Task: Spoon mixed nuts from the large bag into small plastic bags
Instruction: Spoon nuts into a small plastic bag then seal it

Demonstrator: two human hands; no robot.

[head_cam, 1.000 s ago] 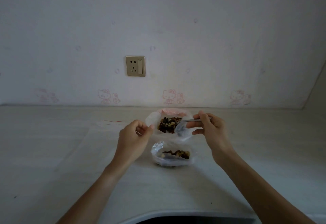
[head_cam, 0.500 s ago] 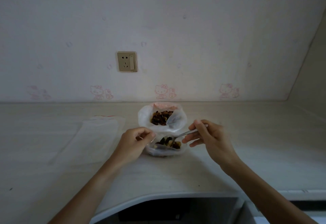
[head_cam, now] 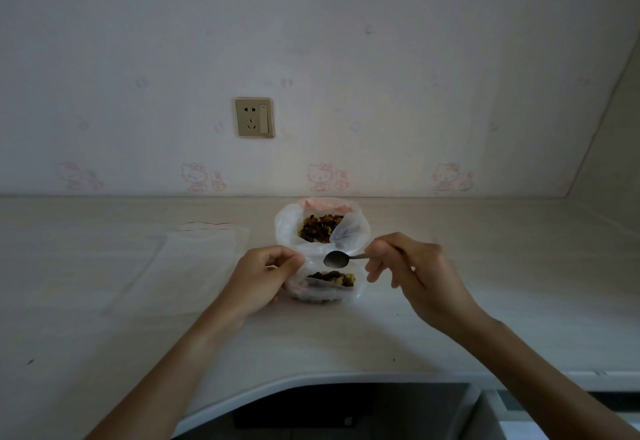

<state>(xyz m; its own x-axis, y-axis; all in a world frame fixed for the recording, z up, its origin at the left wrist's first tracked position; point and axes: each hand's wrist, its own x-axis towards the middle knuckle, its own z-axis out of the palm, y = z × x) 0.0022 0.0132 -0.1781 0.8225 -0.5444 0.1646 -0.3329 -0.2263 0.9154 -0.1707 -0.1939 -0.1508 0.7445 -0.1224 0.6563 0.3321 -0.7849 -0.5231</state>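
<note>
Hovering over the small plastic bag (head_cam: 323,285), the metal spoon (head_cam: 337,259) looks bare of nuts, so the step in hand seems to be the gap between one tip-out and the next scoop; the right hand (head_cam: 412,273) pinches the spoon's handle between curled fingers and thumb, while the left hand (head_cam: 265,275) has its fingers curled round the near-left rim of the small bag, pinching it and holding its mouth open. That bag sits on the countertop (head_cam: 450,318) between the two hands and holds a shallow layer of mixed nuts (head_cam: 332,278); the large bag (head_cam: 322,228) stands just behind it, apparently touching it, its top rolled down around a darker heap of nuts.

The spoon's long axis runs roughly left to right across the view, nearly level; its bowl points toward the left hand, the handle trailing off into the right fingers. The next move probably calls for carrying the bowl back and away into the large bag's mouth, dipping it under the heap, and lifting it level so nothing rolls off; the left pinch should hold, since the thin film would likely sag shut otherwise.

An unused flat zip bag (head_cam: 194,259) lies on the countertop to the left, well apart from the nuts; a wall socket (head_cam: 254,117) sits on the patterned wall behind.
</note>
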